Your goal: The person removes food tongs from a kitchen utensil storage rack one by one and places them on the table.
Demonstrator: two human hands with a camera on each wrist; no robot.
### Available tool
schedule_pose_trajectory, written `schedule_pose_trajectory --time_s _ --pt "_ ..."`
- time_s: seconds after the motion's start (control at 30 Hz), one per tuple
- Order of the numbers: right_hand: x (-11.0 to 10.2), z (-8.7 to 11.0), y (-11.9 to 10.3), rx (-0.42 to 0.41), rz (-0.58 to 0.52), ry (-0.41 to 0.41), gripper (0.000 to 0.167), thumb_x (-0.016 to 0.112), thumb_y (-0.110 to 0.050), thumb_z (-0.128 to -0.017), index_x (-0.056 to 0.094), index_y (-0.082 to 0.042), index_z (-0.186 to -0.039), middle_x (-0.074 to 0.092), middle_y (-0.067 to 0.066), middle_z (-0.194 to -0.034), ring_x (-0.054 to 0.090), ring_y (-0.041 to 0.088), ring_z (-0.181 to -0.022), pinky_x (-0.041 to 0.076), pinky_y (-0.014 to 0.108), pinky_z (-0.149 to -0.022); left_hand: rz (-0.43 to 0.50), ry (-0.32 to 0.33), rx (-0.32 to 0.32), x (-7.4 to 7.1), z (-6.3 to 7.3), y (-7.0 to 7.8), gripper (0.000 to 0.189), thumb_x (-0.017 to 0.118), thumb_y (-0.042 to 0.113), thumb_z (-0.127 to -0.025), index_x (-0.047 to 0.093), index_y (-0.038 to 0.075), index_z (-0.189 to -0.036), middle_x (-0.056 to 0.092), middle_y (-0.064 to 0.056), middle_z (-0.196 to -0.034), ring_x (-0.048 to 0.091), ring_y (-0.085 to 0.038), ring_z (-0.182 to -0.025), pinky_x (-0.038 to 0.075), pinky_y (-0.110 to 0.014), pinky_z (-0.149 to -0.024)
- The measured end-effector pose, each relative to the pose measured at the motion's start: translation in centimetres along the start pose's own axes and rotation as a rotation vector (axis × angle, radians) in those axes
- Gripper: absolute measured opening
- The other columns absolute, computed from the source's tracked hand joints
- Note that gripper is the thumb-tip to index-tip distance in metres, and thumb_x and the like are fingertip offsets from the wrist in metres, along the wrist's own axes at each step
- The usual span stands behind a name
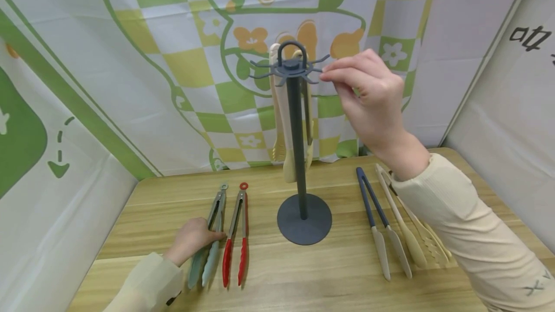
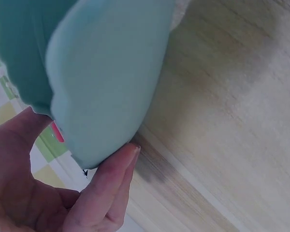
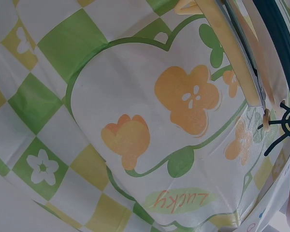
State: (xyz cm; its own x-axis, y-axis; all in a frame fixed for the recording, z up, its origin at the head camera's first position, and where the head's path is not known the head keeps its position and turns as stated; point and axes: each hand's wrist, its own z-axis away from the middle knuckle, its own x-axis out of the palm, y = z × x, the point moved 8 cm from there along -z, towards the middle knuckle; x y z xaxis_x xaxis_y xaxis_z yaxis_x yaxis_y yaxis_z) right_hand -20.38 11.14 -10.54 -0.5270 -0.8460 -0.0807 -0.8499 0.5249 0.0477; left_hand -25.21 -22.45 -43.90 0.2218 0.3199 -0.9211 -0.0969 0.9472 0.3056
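Note:
On the left of the table, my left hand [image 1: 192, 240] grips a pair of light green tongs [image 1: 214, 249] with metal handles. Fingers and thumb straddle their scalloped green head [image 2: 106, 82] in the left wrist view. My right hand [image 1: 368, 90] is raised to the top of a dark grey hanging rack [image 1: 297, 148], thumb and fingertips pinched at the end of one right-hand hook [image 1: 318, 69]. Cream tongs [image 1: 279, 110] hang from hooks at the rack's back; yellowish tongs [image 3: 232, 53] hang beside them. Only an edge of that hand shows in the right wrist view.
Red-tipped tongs [image 1: 236, 240] lie right beside the green ones. Right of the rack's round base [image 1: 304, 230] lie blue-handled tongs [image 1: 381, 225] and cream tongs [image 1: 405, 220], with more utensils partly under the right sleeve. A patterned cloth [image 1: 173, 71] hangs behind the table.

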Motion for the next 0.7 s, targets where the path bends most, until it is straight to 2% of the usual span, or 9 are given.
schedule_pose_trajectory --time_s 0.43,0.7 --pt "0.01 -0.16 -0.12 0.004 0.006 -0.011 0.016 0.061 0.012 -0.078 0.071 0.002 -0.070 0.068 0.009 -0.075 0.057 0.021 -0.069 0.043 0.015 -0.065 -0.012 0.001 -0.018 0.09 0.08 0.01 0.044 0.068 0.041 -0.076 0.044 0.010 -0.057 0.042 -0.001 -0.055 0.039 -0.012 -0.049 0.033 -0.023 -0.041" --pt "0.03 -0.30 -0.10 0.012 0.013 -0.030 0.018 0.061 0.014 -0.077 0.071 0.002 -0.068 0.069 0.008 -0.074 0.058 0.020 -0.069 0.043 0.013 -0.066 -0.020 -0.013 -0.002 -0.12 0.19 0.28 0.042 0.067 0.041 -0.078 0.047 0.009 -0.060 0.046 -0.003 -0.058 0.042 -0.014 -0.051 0.037 -0.025 -0.042"
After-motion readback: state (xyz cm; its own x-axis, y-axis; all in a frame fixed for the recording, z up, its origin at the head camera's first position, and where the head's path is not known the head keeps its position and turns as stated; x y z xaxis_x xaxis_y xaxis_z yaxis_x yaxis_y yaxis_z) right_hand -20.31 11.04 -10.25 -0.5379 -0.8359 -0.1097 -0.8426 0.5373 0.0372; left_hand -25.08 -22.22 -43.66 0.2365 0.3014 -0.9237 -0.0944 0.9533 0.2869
